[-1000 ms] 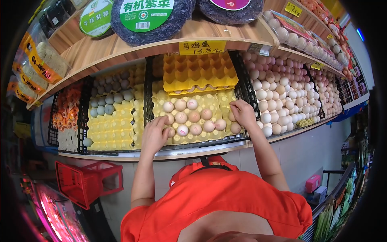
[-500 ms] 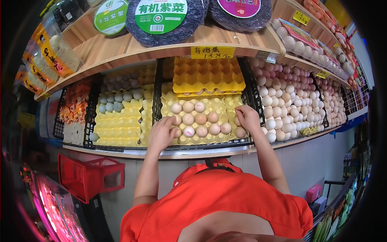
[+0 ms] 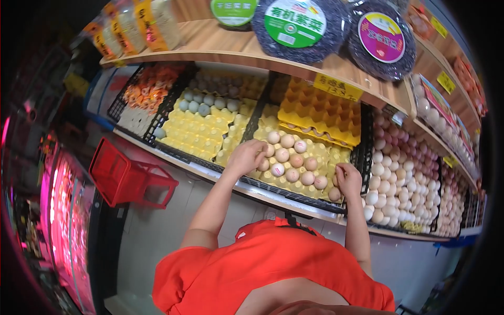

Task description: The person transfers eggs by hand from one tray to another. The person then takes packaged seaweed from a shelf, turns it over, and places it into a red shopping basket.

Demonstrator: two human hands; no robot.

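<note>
Several pinkish eggs (image 3: 295, 160) sit in rows on a pale yellow egg tray (image 3: 254, 182) inside a black crate. My left hand (image 3: 247, 157) is at the tray's left edge, its curled fingertips against the leftmost eggs. At the right edge is my right hand (image 3: 348, 180), with bent fingers beside an egg, near another egg (image 3: 334, 194) just below. Whether either hand grips an egg cannot be made out. Behind the loose eggs, a stack of deeper yellow trays (image 3: 321, 110) stands with a few eggs between its layers.
Crates to the left hold bluish eggs (image 3: 203, 100) and orange packets (image 3: 152, 90). Many pale eggs (image 3: 394, 186) fill the crates at the right. A wooden shelf (image 3: 220, 48) with packaged seaweed (image 3: 299, 29) overhangs the back. A red basket (image 3: 113, 173) stands at lower left.
The view has turned and shifted left, so the shelf and crates appear tilted and further right. Both hands remain at the same sides of the tray, and the eggs keep their arrangement.
</note>
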